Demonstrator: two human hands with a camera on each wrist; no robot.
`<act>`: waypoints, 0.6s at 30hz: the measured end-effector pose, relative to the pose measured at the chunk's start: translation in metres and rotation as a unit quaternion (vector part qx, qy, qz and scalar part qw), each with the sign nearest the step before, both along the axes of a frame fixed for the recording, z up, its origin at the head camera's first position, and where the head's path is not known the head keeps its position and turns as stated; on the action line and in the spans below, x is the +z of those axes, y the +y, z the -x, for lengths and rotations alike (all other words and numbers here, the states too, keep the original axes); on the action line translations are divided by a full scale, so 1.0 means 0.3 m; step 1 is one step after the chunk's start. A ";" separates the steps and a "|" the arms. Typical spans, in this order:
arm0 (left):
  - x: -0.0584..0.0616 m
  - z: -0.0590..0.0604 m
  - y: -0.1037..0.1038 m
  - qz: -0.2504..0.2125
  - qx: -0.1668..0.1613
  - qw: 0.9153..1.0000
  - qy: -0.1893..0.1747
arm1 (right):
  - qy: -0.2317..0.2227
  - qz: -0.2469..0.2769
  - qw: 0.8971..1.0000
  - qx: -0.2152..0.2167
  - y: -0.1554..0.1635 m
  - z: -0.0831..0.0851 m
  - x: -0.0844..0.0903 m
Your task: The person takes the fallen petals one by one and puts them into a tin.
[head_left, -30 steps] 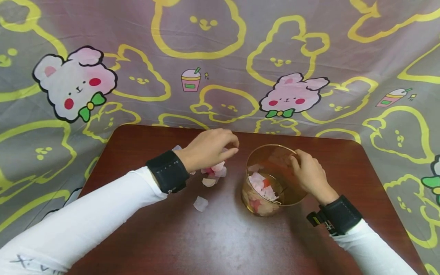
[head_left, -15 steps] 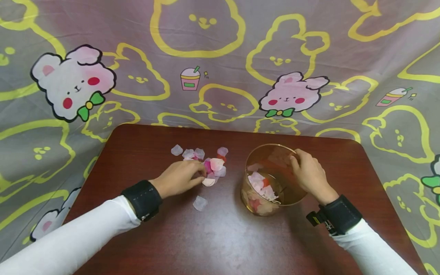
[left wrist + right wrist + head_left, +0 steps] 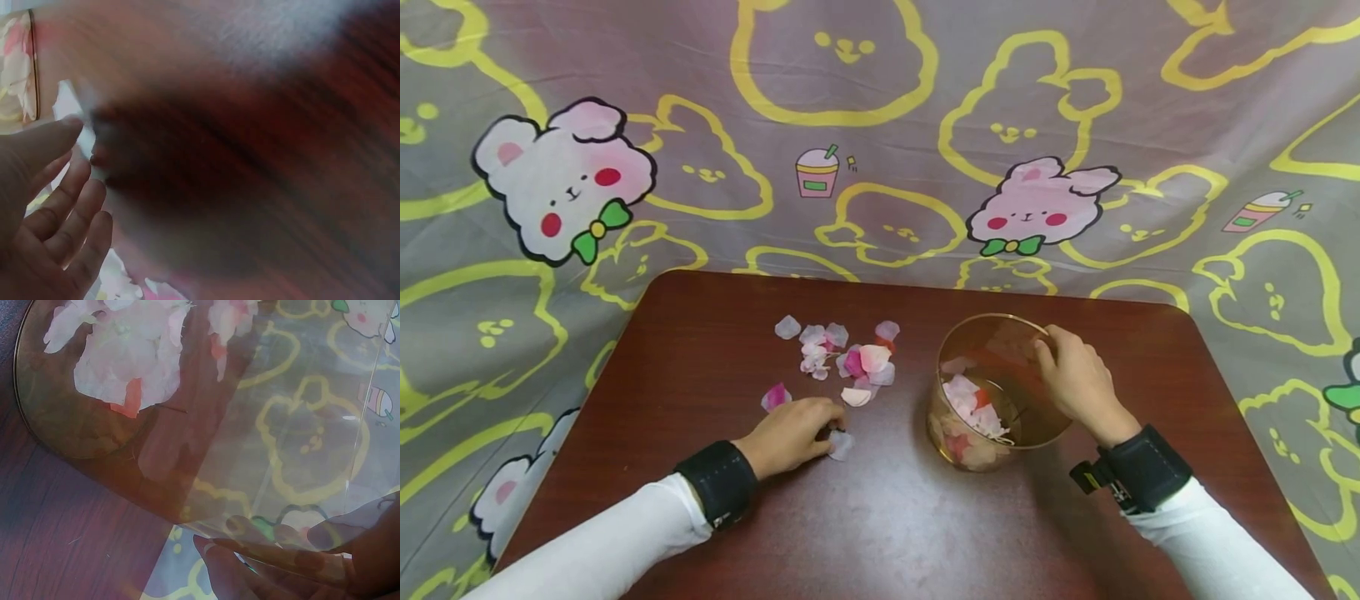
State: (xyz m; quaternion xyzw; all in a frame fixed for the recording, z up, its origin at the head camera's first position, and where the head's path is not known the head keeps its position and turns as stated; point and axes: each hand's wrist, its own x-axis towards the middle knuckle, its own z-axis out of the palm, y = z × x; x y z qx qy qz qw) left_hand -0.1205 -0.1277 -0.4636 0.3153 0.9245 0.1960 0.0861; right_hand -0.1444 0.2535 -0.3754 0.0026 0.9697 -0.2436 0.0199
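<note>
In the head view my left hand [image 3: 792,435] is low over the table, left of centre. In the left wrist view its thumb and fingertips pinch a thin whitish petal [image 3: 70,103]. My right hand [image 3: 1081,382] grips the rim of a see-through amber bucket [image 3: 1011,346], thumb on one side of the wall and fingers on the other. Tilted slightly towards me, the bucket holds pale pink petals [image 3: 962,396] and a red-orange one. Beyond the left hand lies a loose group of petals [image 3: 874,359] in pink, magenta, white and orange.
A magenta and pale petal [image 3: 777,396] lies just behind the left hand. A cream petal [image 3: 856,397] sits in front of the group. The brown table [image 3: 910,533] meets a cartoon-printed cloth [image 3: 895,150] at the back and sides.
My left hand has come away from beside the bucket, gone left to the petal group, then dropped nearer to me onto the lone whitish petal. The right hand and bucket have stayed put.
</note>
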 end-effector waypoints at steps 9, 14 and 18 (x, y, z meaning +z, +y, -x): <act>-0.013 0.000 0.014 -0.001 -0.013 1.000 -0.002 | -0.001 0.003 1.000 0.000 0.001 0.002 0.003; -0.016 0.002 0.020 0.002 -0.009 1.000 -0.005 | -0.003 0.002 1.000 -0.002 -0.002 0.002 0.006; -0.005 0.009 0.021 -0.003 0.004 1.000 -0.001 | -0.004 0.004 1.000 -0.001 -0.004 0.003 0.007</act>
